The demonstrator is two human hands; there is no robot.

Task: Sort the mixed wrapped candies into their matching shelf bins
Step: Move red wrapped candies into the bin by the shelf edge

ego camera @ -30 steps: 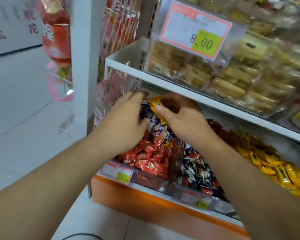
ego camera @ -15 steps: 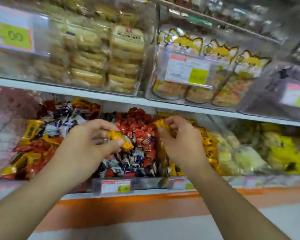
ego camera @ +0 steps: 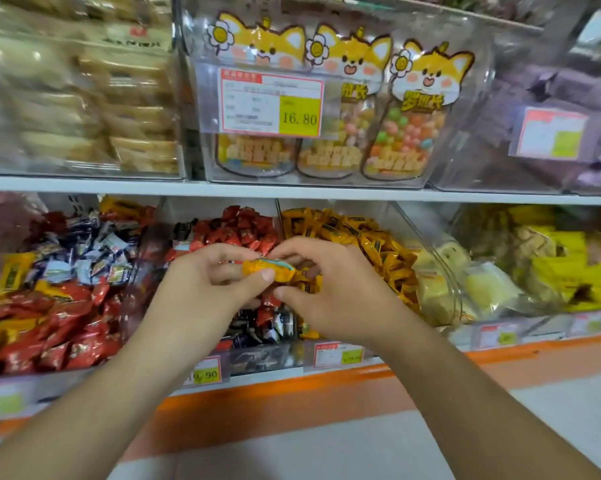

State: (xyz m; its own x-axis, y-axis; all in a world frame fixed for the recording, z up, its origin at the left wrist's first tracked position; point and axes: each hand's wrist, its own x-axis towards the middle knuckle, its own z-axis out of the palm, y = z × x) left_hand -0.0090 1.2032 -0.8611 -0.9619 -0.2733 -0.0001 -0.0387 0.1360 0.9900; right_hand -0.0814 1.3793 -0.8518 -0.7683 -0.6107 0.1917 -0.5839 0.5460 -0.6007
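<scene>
Shop shelving is being viewed from the front: an upper shelf (ego camera: 292, 194) is carrying clear boxes of biscuits and fox-printed jars, and the lower shelf is carrying a row of clear bins behind an orange front edge (ego camera: 274, 386).

A yellow-orange wrapped candy (ego camera: 267, 267) is being held in front of the middle bin (ego camera: 254, 358), near the wall it shares with the yellow bin (ego camera: 347, 233). It is being pinched between the thumb and curled fingers of the left hand (ego camera: 202, 289). The right hand (ego camera: 333, 292) is being held against the candy's right end, its fingers curled; several more yellow wrappers are appearing under its palm, though whether they are being gripped or merely covered cannot be told.

Judged risks:
- The candy is being carried over red and dark-wrapped stock. If the pinch is being loosened during a hand-to-hand transfer, the piece is likely to be dropped into the wrong bin.
- A smooth wrapper is being held by a small contact area, so slipping is judged possible.
- The yellow bin is being kept heaped close under the upper shelf; a tossed piece may be sent sliding off the heap toward the front edge or over the divider.
- Yellow wrappers are also being seen in the left bin (ego camera: 1, 386), among blue-white and red ones, so stray pieces may be missed.
</scene>
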